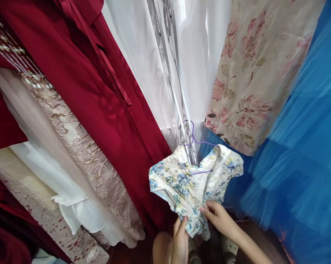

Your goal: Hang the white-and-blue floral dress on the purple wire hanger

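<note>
A small white garment with blue and yellow flowers (183, 183) hangs on a thin purple hanger (193, 134), whose hook is up by the white metal rails (179, 84). My left hand (180, 231) pinches the lower left part of the garment between thumb and fingers. On the other side, my right hand (213, 214) grips its front edge near the waist, with thumb and fingertips closed on the cloth. The neckline is spread into a V, and the hanger's lower bar shows inside it.
Long dresses hang all round: a dark red one (121, 121) on the left, a beige floral one (242, 84) and a blue tulle one (300, 146) on the right. White fabric (143, 44) hangs behind the rails. My shoes (229, 249) show below.
</note>
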Motion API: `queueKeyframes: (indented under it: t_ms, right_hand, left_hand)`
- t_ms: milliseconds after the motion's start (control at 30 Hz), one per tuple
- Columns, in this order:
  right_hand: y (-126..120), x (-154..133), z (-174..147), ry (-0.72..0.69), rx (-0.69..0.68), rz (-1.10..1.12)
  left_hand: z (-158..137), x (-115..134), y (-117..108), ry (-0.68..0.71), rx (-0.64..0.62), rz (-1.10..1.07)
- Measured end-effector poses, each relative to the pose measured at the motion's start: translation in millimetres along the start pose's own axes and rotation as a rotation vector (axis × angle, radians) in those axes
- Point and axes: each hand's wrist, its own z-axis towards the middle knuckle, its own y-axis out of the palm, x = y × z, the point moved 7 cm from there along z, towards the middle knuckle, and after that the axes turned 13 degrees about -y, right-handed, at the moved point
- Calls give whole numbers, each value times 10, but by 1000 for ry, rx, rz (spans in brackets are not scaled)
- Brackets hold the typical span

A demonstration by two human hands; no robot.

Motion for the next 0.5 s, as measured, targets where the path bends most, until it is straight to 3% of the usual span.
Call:
queueKeyframes:
  t_ms: [100,233,300,400,500]
  right_hand:
    - [-52,49,-99,48,-17,58]
    - [-23,147,-233,95,1,246]
    - [19,173,-281,110,13,333]
    - [73,166,-331,139,25,429]
    - [82,121,-359,165,31,486]
  left_hand:
    - [-1,140,-83,157,110,104]
    - [-278,350,-51,752,396,456]
    - [-390,248,149,960,381,684]
    - [-348,-72,458,976,182,943]
    - [-240,-250,583,886,122,1000]
